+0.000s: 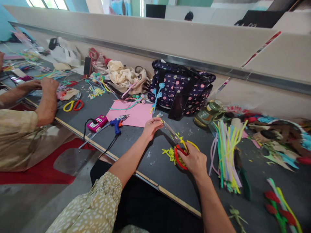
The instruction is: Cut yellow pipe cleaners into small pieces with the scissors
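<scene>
My right hand point(195, 159) is wrapped round the red and yellow handles of a pair of scissors point(175, 138). The blades point up and left toward my left hand point(153, 128). Pinched between its thumb and fingertips is a short bit of yellow pipe cleaner point(162, 121), mostly hidden, close to the blade tips. Below the scissors lies a small heap of cut yellow pipe cleaner pieces point(171, 154). Just beyond my left fingertips sits a small pale flower-like piece point(159, 115).
Pink paper point(136, 114), a blue glue gun point(117, 124) and a magenta box point(97, 123) lie left. Behind stand a patterned bag point(167, 87) and a bottle point(209, 113). Pipe cleaners point(228, 155) are bundled right. Another person's hands point(48, 84) work far left.
</scene>
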The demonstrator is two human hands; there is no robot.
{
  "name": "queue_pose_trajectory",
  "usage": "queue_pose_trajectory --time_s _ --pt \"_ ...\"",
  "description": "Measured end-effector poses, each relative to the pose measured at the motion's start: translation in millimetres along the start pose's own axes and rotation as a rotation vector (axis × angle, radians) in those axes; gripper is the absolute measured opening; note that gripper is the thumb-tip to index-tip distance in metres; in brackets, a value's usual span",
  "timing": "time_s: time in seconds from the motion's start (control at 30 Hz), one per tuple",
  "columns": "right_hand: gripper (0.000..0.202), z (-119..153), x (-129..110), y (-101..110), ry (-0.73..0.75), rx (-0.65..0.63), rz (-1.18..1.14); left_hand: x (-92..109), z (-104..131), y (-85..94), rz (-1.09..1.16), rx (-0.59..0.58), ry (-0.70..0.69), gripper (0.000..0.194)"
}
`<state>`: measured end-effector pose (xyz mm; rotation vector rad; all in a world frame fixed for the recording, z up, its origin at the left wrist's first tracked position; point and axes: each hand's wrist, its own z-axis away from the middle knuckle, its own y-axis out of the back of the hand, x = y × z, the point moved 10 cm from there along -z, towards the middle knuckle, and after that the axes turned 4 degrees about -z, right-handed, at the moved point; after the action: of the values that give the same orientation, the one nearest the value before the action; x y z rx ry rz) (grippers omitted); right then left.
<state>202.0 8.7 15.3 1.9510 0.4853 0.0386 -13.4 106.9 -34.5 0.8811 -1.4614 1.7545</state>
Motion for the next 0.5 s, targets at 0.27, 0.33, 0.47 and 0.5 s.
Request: queue_pose_trajectory --time_s 0.27,0.33,0.47,0.5 --pt "0.044 0.2 -0.2 -0.7 0.001 0.010 -0.030 0.5 0.7 -0.9 0.021 -0.007 0.009 0.033" --pt "0.044 0.5 -1.5 -2.2 0.006 -0.003 -0.036 1.2 1.5 -1.5 0.019 -0.008 0.006 0.034" --pt "0.043 0.1 -5.5 -3.5 0.004 -0.047 -0.030 1.0 1.3 -1.1 0.002 -0.009 -0.001 0.035" --pt "0.042 -0.1 -6.4 -3.3 0.001 -0.057 -0.024 0.5 1.1 -1.0 -0.001 -0.011 -0.001 0.035"
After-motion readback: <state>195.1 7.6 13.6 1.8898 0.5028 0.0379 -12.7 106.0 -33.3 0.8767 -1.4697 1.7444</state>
